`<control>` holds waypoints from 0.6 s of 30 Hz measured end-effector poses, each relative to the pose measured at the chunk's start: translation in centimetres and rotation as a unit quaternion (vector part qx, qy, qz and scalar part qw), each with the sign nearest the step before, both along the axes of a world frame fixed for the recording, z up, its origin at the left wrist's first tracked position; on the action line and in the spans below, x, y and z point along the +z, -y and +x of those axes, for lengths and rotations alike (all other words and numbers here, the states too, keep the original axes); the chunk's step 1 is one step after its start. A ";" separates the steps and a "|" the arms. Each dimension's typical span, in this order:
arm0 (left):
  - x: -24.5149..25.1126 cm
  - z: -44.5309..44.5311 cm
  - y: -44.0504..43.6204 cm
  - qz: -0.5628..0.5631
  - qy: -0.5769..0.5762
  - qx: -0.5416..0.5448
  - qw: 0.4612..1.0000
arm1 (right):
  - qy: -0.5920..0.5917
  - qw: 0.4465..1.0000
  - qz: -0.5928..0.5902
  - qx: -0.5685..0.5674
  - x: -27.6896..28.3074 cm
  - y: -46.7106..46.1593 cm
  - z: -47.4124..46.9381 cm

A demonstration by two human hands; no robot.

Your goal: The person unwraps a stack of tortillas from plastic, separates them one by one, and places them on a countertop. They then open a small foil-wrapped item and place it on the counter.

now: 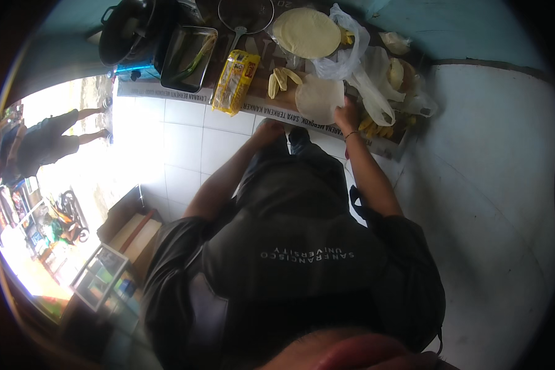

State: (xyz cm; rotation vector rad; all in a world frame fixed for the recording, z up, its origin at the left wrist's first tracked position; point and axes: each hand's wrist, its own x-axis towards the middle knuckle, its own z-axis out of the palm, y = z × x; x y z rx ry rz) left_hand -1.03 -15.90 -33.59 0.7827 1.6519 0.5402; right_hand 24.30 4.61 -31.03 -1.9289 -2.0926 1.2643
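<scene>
My right hand (347,115) pinches the right edge of a thin round wrapper sheet (319,98) that lies at the front of the table. My left hand (271,132) hangs at the table's front edge, left of the sheet. Its fingers look curled, but their undersides are hidden. Peeled banana pieces (282,81) rest on a brown board (284,98) just left of the sheet. Behind them is a stack of round wrapper sheets (307,33). White plastic bags (374,90) lie close to the right of my right hand, over a bunch of bananas (377,127).
A yellow food packet (236,82), a metal tray (166,76) with a green stalk (196,62), and a wire strainer (239,30) stand leftward. A dark wok (127,37) sits on a stove (136,73). A wall (481,138) bounds the right; a person (41,143) is outside.
</scene>
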 end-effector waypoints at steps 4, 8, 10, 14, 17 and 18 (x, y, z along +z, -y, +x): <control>0.6 -0.5 -1.2 -0.013 0.007 0.002 1.000 | -0.045 0.994 -0.036 -0.098 0.2 0.6 -1.0; 1.2 -1.0 -1.6 -0.051 0.018 0.057 0.997 | -0.057 0.987 -0.075 -0.128 0.6 0.8 -1.2; 2.2 -1.3 -1.4 -0.035 0.067 0.093 0.993 | -0.036 0.993 -0.030 -0.109 0.9 0.9 -1.4; 5.3 -1.0 -1.8 0.063 0.084 0.151 0.983 | 0.038 0.975 0.202 -0.082 1.6 2.1 -2.5; 7.3 -0.6 -3.1 0.047 -0.060 0.100 0.992 | -0.040 0.972 0.224 -0.056 3.0 3.4 -2.5; 7.7 -0.7 -3.6 0.081 -0.090 0.065 0.991 | -0.083 0.979 0.177 -0.060 3.9 4.1 -2.5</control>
